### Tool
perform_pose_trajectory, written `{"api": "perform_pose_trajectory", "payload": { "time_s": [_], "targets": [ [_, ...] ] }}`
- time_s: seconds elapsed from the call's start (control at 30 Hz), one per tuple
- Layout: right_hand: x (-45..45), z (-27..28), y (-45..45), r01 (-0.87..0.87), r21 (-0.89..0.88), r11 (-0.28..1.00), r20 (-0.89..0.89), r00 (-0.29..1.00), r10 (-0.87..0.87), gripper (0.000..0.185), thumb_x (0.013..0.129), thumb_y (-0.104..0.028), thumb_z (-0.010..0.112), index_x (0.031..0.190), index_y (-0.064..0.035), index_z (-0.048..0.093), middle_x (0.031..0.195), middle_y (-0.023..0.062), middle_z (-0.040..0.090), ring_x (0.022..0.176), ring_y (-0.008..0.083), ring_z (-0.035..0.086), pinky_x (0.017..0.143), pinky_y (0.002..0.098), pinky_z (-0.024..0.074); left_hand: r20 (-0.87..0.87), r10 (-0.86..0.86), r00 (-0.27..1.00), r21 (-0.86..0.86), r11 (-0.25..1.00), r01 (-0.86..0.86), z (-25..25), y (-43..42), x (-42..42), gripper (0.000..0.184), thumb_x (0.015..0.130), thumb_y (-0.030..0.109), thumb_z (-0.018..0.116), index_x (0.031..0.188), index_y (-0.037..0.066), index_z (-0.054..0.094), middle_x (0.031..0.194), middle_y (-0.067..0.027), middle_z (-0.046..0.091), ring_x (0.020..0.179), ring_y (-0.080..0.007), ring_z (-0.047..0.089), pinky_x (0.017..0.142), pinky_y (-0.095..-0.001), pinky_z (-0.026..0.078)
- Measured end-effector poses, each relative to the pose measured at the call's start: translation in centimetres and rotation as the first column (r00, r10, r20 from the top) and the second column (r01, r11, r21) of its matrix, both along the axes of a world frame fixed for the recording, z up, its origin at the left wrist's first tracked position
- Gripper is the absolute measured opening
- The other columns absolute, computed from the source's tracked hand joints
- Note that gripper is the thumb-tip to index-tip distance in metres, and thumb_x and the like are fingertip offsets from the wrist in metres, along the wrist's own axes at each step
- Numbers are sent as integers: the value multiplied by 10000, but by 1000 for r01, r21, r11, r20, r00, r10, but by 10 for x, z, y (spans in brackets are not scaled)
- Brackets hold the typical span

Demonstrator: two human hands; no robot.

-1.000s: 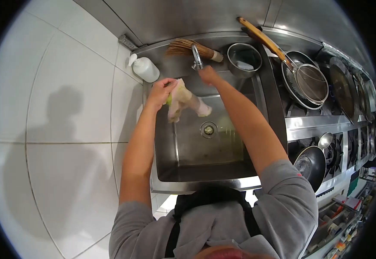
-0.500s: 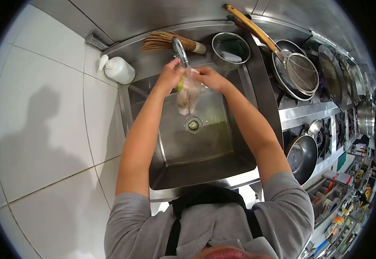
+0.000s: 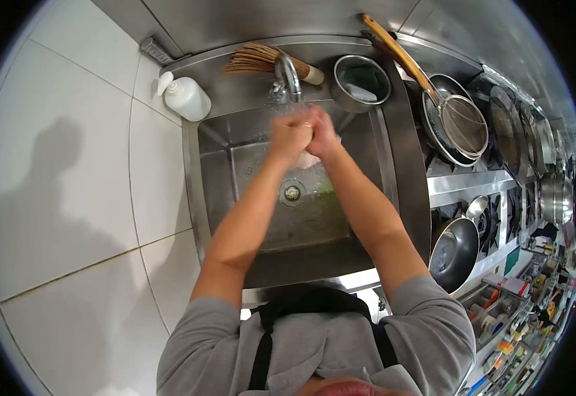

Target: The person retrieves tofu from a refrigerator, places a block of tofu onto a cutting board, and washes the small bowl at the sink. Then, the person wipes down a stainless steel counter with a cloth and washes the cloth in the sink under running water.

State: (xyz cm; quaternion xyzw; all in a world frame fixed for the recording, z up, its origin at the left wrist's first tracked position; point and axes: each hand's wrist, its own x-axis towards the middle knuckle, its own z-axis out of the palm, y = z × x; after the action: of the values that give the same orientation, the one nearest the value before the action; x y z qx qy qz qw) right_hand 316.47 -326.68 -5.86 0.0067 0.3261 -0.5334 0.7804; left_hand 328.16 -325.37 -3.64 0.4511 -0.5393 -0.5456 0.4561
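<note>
Both my hands are together under the running tap (image 3: 289, 78), over the steel sink (image 3: 261, 228). My left hand (image 3: 290, 141) is closed, pressed against my right hand (image 3: 324, 129), whose fingers wrap round it. A limp, wet, pale pink thing (image 3: 308, 160) pokes out below them; most of it is hidden, and I cannot make out its kind. Water splashes around my hands and wrists. Beneath them lies the drain (image 3: 292, 193), with pale scraps in it.
A white pump bottle (image 3: 188, 99) stands at the sink's left corner. Behind the tap lies a stick brush (image 3: 256, 61). A metal pot (image 3: 362, 84) sits at the right back corner. Strainers (image 3: 464, 125) and a frying pan (image 3: 454, 256) rest on the stove at right.
My hands have come together and moved slightly right and down, bunching the pale pink thing that hung stretched between them. Spray around the tap has increased. The view has shifted slightly.
</note>
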Motion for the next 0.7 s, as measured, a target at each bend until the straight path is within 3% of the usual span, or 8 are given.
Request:
{"api": "perform_pose_trajectory", "payload": {
  "time_s": [0.07, 0.13, 0.23, 0.37, 0.43, 0.47, 0.53, 0.7],
  "targets": [
    [17, -67, -11, -41, -377, 925, -252, 966, -60, 338, 940, -360, 517, 1066, -49, 555, 937, 76, 600, 838, 236, 597, 687, 365, 509, 232, 53, 971, -70, 997, -38, -2, 11, -18, 239, 879, 221, 633, 789, 12, 707, 705, -104, 681, 615, -177, 605, 602, -349, 472],
    [40, -38, 7, 62, -510, 858, 189, 981, 41, 407, 947, -460, 507, 1065, -74, 563, 861, 54, 568, 761, 219, 570, 645, 356, 489, 149, 474, 868, -550, 769, -325, 0, 11, -20, 348, 896, 233, 607, 643, -3, 638, 595, -171, 601, 509, -245, 559, 542, -398, 443],
    [63, -4, 2, 33, 177, 984, -417, 908, 45, 325, 983, -390, 485, 923, -86, 581, 799, 48, 592, 698, 175, 556, 601, 356, 469, 319, 554, 769, -408, 813, -416, -27, -15, 10, 405, 899, 273, 609, 614, -15, 604, 596, -203, 571, 526, -338, 570, 546, -419, 440],
    [28, -150, -28, -13, -588, 809, 274, 938, 214, 336, 955, -390, 551, 788, -98, 550, 714, 37, 551, 648, 164, 528, 561, 353, 444, 348, 629, 695, -458, 761, -459, -29, -22, 9, 486, 913, 344, 578, 582, -11, 605, 580, -206, 569, 535, -372, 570, 548, -438, 439],
    [41, -60, 0, -38, -158, 987, -505, 862, -47, 381, 952, -392, 559, 714, -102, 492, 654, 26, 452, 600, 157, 446, 544, 326, 407, 324, 629, 707, -528, 740, -416, -38, -18, 5, 550, 926, 391, 547, 551, -7, 604, 561, -209, 561, 532, -386, 563, 552, -445, 439],
    [45, -28, 11, -43, -148, 988, -509, 860, -39, 381, 952, -392, 559, 714, -102, 492, 654, 26, 452, 600, 157, 446, 544, 326, 407, 312, 630, 711, -559, 727, -399, -41, -15, 4, 582, 933, 414, 531, 536, -5, 603, 551, -211, 556, 530, -392, 559, 555, -448, 439],
    [51, 20, 20, -74, 29, 997, -421, 903, 80, 393, 939, -397, 582, 712, -96, 471, 656, 14, 422, 606, 138, 419, 543, 311, 389, 537, 528, 658, -349, 849, -396, -41, -42, 41, 616, 930, 465, 514, 549, -6, 622, 568, -229, 568, 521, -383, 542, 539, -434, 431],
    [0, 26, 20, -513, 25, 858, -659, 637, 401, 334, 910, -358, 641, 790, -49, 605, 758, 21, 564, 693, 93, 484, 544, 299, 384, 189, 151, 970, 64, 984, -165, 7, -40, 58, 545, 907, 451, 562, 628, -9, 646, 598, -158, 613, 542, -277, 584, 592, -389, 463]
  ]
}}
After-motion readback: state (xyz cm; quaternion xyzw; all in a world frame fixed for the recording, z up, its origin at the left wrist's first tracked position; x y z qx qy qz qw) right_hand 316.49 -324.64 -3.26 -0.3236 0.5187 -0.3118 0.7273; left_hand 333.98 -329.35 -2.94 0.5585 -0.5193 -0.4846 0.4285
